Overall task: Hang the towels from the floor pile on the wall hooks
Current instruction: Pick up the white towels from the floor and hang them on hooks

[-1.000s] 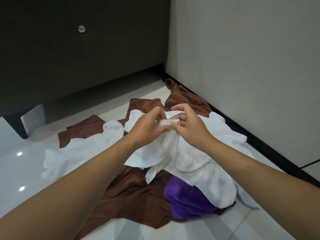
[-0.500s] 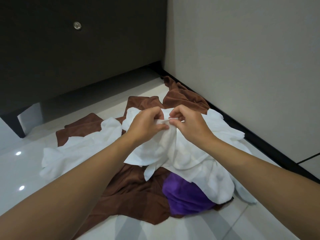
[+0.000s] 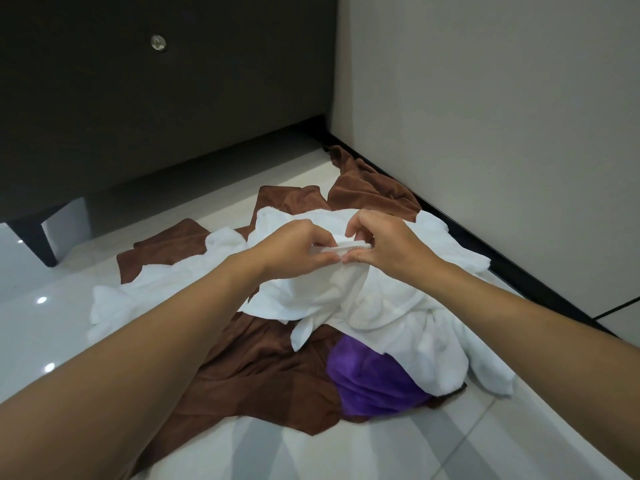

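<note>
A pile of towels lies on the pale tiled floor in the corner. On top is a white towel (image 3: 374, 303), bunched up. My left hand (image 3: 294, 247) and my right hand (image 3: 384, 244) meet above it, and each pinches the same folded edge of the white towel between thumb and fingers. Under it spread a brown towel (image 3: 249, 368) and a purple towel (image 3: 370, 382). Another white towel (image 3: 138, 292) trails to the left. A round metal hook (image 3: 158, 42) sits on the dark panel at upper left.
A dark panel (image 3: 138, 98) with a short leg (image 3: 34, 240) stands behind the pile. A grey wall (image 3: 502, 133) with a black skirting strip (image 3: 519, 271) runs along the right. Glossy floor tiles (image 3: 381, 452) lie in front.
Both hands have kept their pinch on the white towel's edge and drawn the fold slightly up and together. The view has shifted a little.
</note>
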Tool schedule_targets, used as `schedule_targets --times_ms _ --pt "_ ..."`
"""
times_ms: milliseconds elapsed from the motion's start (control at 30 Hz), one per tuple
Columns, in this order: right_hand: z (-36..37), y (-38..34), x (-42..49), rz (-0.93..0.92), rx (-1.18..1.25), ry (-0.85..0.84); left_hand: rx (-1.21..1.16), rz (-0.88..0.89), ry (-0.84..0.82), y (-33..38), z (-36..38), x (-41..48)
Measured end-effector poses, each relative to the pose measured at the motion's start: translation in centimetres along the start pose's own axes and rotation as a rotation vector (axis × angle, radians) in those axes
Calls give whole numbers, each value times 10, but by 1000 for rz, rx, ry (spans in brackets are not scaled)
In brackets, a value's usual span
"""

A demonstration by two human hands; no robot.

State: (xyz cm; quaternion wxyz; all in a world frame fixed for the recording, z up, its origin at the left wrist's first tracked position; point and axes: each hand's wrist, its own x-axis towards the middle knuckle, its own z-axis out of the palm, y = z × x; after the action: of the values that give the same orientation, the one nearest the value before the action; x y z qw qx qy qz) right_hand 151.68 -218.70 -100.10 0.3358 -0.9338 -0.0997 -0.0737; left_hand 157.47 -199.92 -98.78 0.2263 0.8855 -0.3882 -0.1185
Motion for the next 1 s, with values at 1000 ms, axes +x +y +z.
schedule_targets --times_ms 1000 --pt "-80 60 -24 468 233 346 265 -70 -163 -33 6 -16"
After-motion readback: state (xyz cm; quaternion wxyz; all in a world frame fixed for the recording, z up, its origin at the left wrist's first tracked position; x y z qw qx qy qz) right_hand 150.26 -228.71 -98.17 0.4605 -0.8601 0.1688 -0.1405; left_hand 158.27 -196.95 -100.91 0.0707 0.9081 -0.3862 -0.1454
